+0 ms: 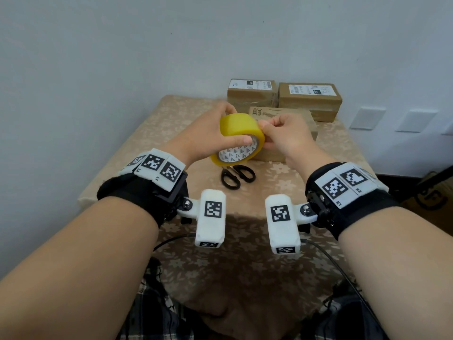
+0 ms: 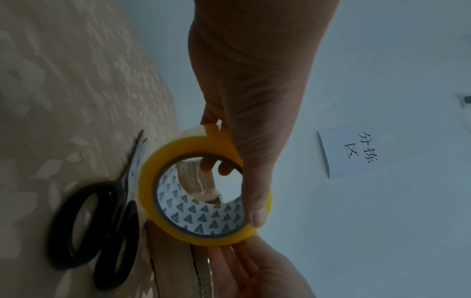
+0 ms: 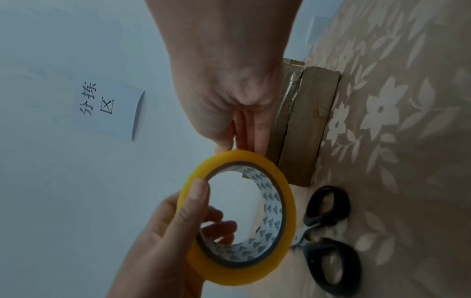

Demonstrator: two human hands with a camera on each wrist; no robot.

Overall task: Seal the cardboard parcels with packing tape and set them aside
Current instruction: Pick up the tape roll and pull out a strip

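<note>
The left hand (image 1: 208,133) holds the yellow roll of tape (image 1: 239,141) above the table (image 1: 171,111), with the thumb lying across the open face of the roll and the fingers curled round its far rim. The right hand (image 1: 286,138) sits at the roll's 3 o'clock edge, its thumb and forefinger pinched together on the outer band of tape; whether a loose end is caught between them cannot be told from any view. Just behind the roll, toward 12 o'clock, lies a flat cardboard parcel (image 1: 294,143), mostly covered by the right hand and the roll, so its top seam cannot be seen. Two more parcels stand at the far edge of the table against the wall: one (image 1: 251,93) at 12 o'clock and another (image 1: 310,99) at 1 o'clock, each with a white label on top whose print is too small to read. Black-handled scissors (image 1: 236,175) lie on the flowered cloth directly under the roll, at its 6 o'clock, with the blades hidden in the head view. In the wrist views the scissors are blurred, and a sheet of paper (image 2: 354,151) with handwritten characters hangs on the wall.
</note>
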